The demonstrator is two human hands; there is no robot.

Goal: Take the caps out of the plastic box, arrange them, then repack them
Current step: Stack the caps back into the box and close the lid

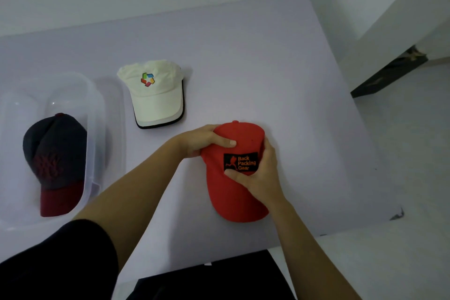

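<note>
My left grip (204, 140) and right grip (260, 178) are both clasping the red cap (233, 196) on the tabletop (267, 68); squeezing too hard, I am probably risking crushing its crown out of shape.

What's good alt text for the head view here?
Two hands grip a red cap on a pale table, the left hand at the crown, the right hand over the front patch. A cream cap lies farther back; a dark cap with a maroon brim sits in the clear plastic box at left.
</note>
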